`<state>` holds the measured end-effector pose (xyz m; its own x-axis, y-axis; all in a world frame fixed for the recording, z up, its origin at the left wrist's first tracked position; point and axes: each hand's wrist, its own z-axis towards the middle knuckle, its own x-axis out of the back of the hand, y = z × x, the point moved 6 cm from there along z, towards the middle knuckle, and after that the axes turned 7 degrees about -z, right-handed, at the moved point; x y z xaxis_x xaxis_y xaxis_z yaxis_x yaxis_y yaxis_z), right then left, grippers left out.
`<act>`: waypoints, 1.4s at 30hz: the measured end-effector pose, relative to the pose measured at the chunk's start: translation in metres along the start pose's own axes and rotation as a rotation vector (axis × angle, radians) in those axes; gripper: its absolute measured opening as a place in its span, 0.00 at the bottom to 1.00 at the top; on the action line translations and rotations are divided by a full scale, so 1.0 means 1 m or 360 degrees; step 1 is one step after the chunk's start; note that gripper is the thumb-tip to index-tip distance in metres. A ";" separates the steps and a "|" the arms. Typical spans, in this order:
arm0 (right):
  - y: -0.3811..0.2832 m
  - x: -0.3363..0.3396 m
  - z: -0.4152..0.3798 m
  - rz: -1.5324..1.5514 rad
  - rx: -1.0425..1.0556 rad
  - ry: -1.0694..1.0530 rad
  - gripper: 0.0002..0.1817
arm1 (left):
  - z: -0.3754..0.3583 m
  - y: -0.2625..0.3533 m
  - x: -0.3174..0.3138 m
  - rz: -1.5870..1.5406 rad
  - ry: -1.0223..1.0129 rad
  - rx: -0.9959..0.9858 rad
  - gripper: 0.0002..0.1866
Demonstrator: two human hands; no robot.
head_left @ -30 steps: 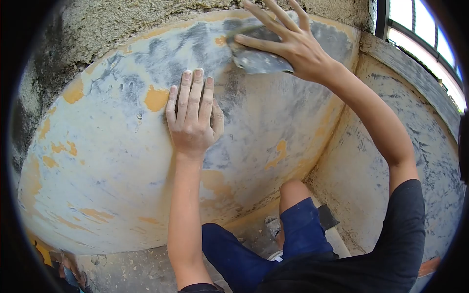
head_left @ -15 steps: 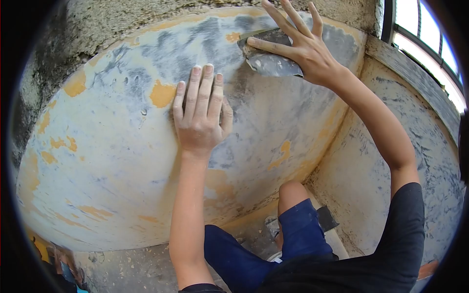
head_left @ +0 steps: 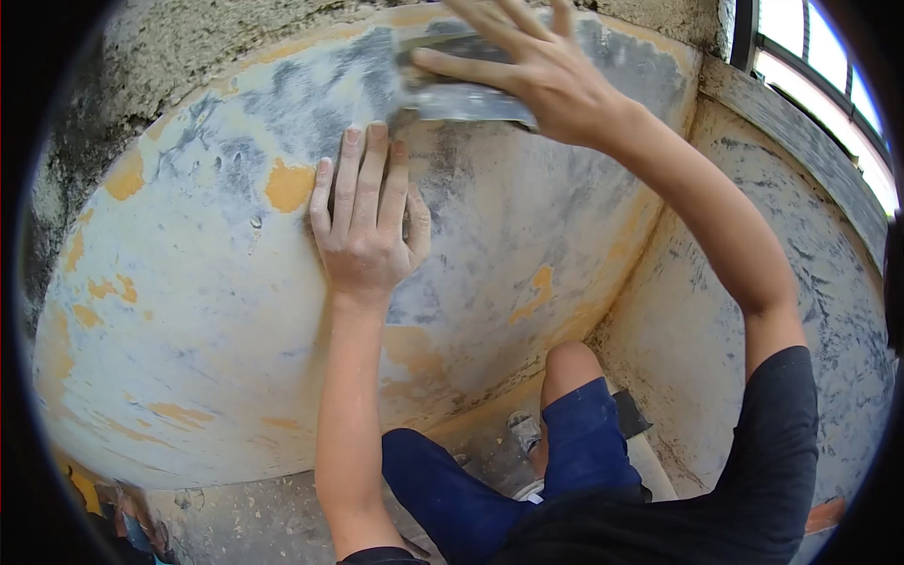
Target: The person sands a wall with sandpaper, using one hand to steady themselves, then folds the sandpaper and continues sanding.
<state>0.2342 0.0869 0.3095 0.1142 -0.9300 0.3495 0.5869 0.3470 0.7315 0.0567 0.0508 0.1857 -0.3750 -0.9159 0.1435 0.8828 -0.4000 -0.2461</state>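
Fingers spread wide, the right hand (head_left: 527, 80) presses a grey, dust-caked sanding pad (head_left: 461, 94) flat against the upper part of the wall (head_left: 207, 311). The thumb lies along the pad's left end and the other fingers fan up past its top edge, so the hand bears down on the pad with an open palm rather than closing around it. The pad sits near the top of the view, over a dark grey smear in the plaster, and its lower edge shows below the palm.

Just below and to the left, the left hand (head_left: 363, 231) rests flat on the same wall, fingers straight and close together, pointing up, with the thumb out to the right. It holds nothing; its fingertips come near the pad's lower left corner without touching it.

The wall is pale, patched with orange spots and grey streaks, and meets a second wall (head_left: 753, 188) in a corner at the right. Below, the person's bent knee (head_left: 574, 363) in blue shorts (head_left: 471, 490) shows above a rough floor (head_left: 254, 518). A window (head_left: 819, 56) lies at the upper right.
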 end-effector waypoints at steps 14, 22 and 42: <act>-0.008 0.003 0.012 0.0114 -0.0007 0.0027 0.43 | -0.001 -0.001 -0.001 0.0014 -0.0025 0.0008 0.23; 0.013 -0.005 -0.034 -0.0076 -0.0069 -0.0281 0.42 | 0.001 0.000 -0.001 -0.0029 -0.0007 -0.0003 0.22; 0.000 0.005 -0.007 -0.0026 -0.0010 -0.0021 0.42 | 0.000 -0.004 0.001 -0.0059 0.0024 -0.0007 0.23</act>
<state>0.2404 0.0815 0.3071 0.0939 -0.9337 0.3456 0.5936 0.3312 0.7335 0.0528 0.0512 0.1865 -0.4117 -0.9008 0.1381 0.8669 -0.4338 -0.2454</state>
